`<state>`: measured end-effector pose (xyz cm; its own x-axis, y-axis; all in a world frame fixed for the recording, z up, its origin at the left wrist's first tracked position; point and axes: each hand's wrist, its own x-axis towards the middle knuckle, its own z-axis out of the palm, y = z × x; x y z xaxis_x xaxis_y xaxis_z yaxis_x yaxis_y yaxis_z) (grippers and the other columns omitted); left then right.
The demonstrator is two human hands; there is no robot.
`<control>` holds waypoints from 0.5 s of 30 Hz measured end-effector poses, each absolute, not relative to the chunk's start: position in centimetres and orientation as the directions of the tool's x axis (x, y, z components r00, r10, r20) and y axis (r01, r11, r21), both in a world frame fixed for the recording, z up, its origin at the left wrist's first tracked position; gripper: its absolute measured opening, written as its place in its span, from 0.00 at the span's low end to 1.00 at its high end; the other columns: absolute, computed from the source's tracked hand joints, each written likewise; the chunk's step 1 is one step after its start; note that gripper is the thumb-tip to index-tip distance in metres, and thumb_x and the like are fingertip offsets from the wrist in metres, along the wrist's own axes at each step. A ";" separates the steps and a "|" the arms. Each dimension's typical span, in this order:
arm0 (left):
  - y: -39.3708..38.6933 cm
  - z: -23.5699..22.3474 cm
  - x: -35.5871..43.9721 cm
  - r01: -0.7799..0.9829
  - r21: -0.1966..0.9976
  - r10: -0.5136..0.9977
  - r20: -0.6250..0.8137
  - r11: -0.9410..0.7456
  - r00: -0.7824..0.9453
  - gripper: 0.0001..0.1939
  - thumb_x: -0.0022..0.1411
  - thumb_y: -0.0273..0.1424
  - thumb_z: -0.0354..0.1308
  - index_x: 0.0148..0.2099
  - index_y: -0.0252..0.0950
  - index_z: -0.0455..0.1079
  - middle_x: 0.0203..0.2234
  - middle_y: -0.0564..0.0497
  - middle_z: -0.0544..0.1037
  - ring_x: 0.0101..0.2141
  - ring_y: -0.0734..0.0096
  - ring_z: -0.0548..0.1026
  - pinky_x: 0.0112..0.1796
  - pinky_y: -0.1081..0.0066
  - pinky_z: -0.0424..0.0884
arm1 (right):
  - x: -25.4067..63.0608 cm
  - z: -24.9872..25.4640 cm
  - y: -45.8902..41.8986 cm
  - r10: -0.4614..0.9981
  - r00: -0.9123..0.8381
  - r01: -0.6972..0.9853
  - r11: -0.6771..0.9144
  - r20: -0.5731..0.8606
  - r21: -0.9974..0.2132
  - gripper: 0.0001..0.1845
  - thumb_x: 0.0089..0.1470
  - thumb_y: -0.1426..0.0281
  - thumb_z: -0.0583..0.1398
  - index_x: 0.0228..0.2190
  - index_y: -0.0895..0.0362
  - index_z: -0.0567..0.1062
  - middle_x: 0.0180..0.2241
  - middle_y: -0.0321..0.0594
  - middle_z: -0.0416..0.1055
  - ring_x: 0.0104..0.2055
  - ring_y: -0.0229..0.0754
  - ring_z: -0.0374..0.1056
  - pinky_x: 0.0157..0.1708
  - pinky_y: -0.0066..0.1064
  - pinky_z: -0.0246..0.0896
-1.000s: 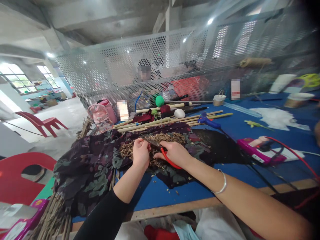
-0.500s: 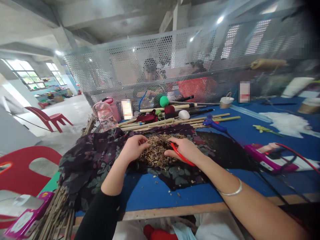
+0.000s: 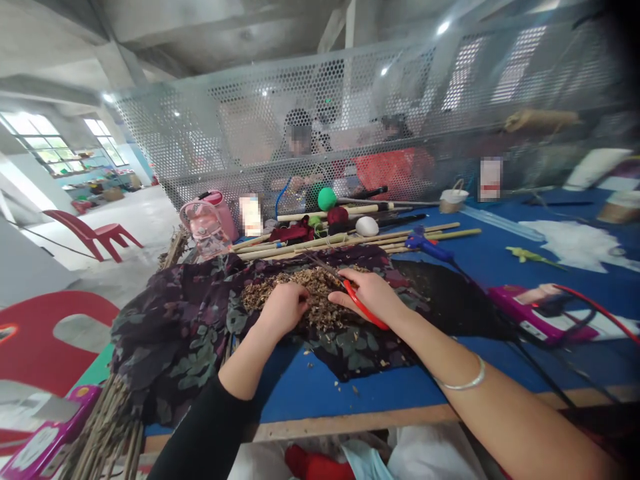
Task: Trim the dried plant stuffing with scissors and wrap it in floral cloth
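A heap of dried, chopped plant pieces (image 3: pixel 323 310) lies on a dark floral cloth (image 3: pixel 170 333) in front of me. Over the heap's middle, my left hand (image 3: pixel 284 310) has its fingers curled together at the tips; whatever is between them is too small to make out. My right hand (image 3: pixel 371 297) grips red-handled scissors (image 3: pixel 361 308) at the heap's right side. Their dark blades point up and left above the pieces, and I cannot tell whether the blades touch. Loose flakes are scattered on the cloth's near corner and the blue tabletop (image 3: pixel 295 393).
Long pale sticks (image 3: pixel 280 253) and yarn balls, one green (image 3: pixel 327 199), lie behind the cloth. A blue glue gun (image 3: pixel 430 248) and purple power strip (image 3: pixel 535 320) are at right. Dried stalks (image 3: pixel 107 427) stand at left. Beyond a perforated screen (image 3: pixel 240 133) sit people.
My left hand has moved right and slightly nearer me across the heap, uncovering its left part, and its fingers have closed together. My right hand stays nearly in place with the scissors.
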<state>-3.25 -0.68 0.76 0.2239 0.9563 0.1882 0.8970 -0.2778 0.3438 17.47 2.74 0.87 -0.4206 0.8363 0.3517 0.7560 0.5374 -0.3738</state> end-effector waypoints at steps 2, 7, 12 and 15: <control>0.0 0.6 -3.7 0.889 0.390 0.959 0.234 -0.241 0.158 0.08 0.52 0.28 0.57 0.35 0.35 0.76 0.29 0.46 0.78 0.32 0.66 0.73 0.35 0.72 0.64 | 17.4 0.9 2.7 0.841 -0.426 0.765 0.532 0.333 -0.364 0.29 0.49 0.48 0.55 0.43 0.56 0.72 0.24 0.41 0.75 0.29 0.45 0.72 0.29 0.29 0.60; 0.9 0.3 -4.5 0.819 0.549 0.958 0.288 -0.167 0.002 0.09 0.54 0.31 0.56 0.34 0.34 0.77 0.28 0.46 0.79 0.31 0.66 0.73 0.34 0.72 0.63 | 17.2 0.9 2.5 0.856 -0.440 0.775 0.514 0.270 -0.368 0.29 0.49 0.47 0.54 0.43 0.55 0.71 0.21 0.38 0.73 0.26 0.44 0.71 0.24 0.28 0.57; 0.9 -0.2 -4.2 0.580 0.811 0.954 0.231 -0.081 -0.190 0.13 0.56 0.34 0.52 0.32 0.33 0.76 0.18 0.52 0.73 0.22 0.72 0.67 0.26 0.73 0.61 | 16.9 0.7 2.2 0.848 -0.449 0.773 0.526 0.281 -0.354 0.28 0.48 0.46 0.54 0.42 0.53 0.71 0.23 0.39 0.74 0.30 0.45 0.72 0.27 0.28 0.57; 0.9 -0.3 -3.8 0.193 0.980 0.972 0.079 -0.036 -0.220 0.12 0.52 0.36 0.57 0.29 0.32 0.74 0.21 0.52 0.73 0.25 0.72 0.69 0.29 0.73 0.65 | 16.7 0.8 2.0 0.856 -0.446 0.782 0.514 0.260 -0.351 0.28 0.48 0.46 0.54 0.41 0.53 0.71 0.24 0.39 0.74 0.29 0.45 0.71 0.26 0.28 0.56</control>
<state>-3.82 0.89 -0.26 -0.2196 0.9724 0.0785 0.1933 -0.0355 0.9805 16.67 2.02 0.79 -0.4463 0.8564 0.2596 0.7823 0.5142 -0.3515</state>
